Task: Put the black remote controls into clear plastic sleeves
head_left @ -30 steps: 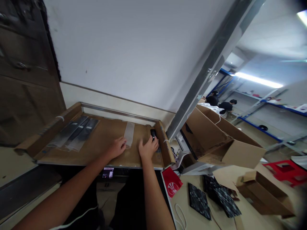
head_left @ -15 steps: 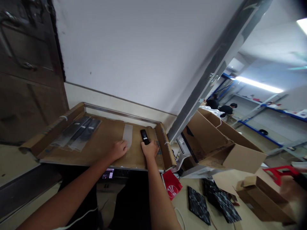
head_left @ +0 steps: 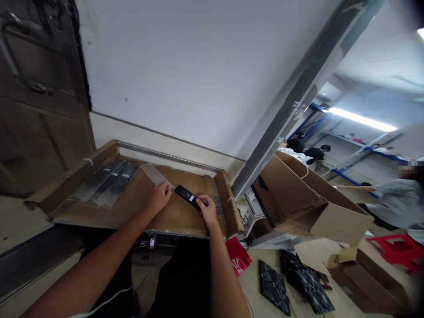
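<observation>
My right hand (head_left: 208, 210) grips the near end of a black remote control (head_left: 187, 196) with a small white label, lifted at a slant over the cardboard-lined tray (head_left: 179, 218). My left hand (head_left: 160, 197) pinches the near end of a narrow, translucent plastic sleeve (head_left: 153, 174), which stretches away to the upper left. The tip of the remote control is close to the sleeve's end at my left fingers; whether they touch I cannot tell. On the tray's left side lie several dark items in clear plastic sleeves (head_left: 112, 180), side by side.
Cardboard rims edge the tray, with a white wall (head_left: 172, 79) behind it. To the right stand a large open carton (head_left: 291, 194) and a smaller open box (head_left: 367, 278). A red bag (head_left: 237, 256) and black patterned packets (head_left: 274, 285) lie below. People (head_left: 394, 198) are farther off.
My right hand has raised the remote control and turned its far end leftward. My left hand has drawn slightly left and up, closing on the sleeve, which now slants to the upper left.
</observation>
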A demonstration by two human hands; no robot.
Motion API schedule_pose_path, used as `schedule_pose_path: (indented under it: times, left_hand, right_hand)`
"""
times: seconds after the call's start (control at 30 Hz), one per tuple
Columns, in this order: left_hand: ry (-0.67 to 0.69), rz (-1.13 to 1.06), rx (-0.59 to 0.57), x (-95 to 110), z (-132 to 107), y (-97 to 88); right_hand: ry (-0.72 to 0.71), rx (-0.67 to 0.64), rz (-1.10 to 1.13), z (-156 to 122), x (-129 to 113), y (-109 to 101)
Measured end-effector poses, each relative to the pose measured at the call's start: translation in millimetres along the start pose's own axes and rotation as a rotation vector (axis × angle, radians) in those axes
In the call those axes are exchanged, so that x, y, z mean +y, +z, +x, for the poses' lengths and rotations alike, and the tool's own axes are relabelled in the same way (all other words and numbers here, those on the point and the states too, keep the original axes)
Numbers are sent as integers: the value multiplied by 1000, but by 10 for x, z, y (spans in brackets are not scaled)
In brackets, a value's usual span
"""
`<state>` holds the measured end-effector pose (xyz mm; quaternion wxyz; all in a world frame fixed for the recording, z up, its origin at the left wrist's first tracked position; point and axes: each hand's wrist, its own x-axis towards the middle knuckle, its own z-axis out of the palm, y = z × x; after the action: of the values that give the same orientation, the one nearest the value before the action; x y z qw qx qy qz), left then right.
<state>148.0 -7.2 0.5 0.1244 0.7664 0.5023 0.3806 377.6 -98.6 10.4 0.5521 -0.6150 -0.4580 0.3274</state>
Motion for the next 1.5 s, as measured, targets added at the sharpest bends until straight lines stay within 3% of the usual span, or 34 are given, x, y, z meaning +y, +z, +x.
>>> schedule_pose_path:
  times: [0.27,0.63,0.93,1.2,1.5]
  left_hand:
    - [92,-107,52,-43,10,14]
    - [210,-205,-17,23,-59,-7]
    - [185,-239,-5,12,-77,30]
    - [242,-312,-29,99,-85,-25]
    - [226,-502,-103,179,-137,-133]
  right_hand:
    - [20,-144,10,-43,-106,-35]
    - [20,-96,47,-30,-67,7]
    - [29,-67,98,-49,-95,67]
    - [-78,-120,18,-69,-132,358]
    - [51,-95,88,0,-201,804]
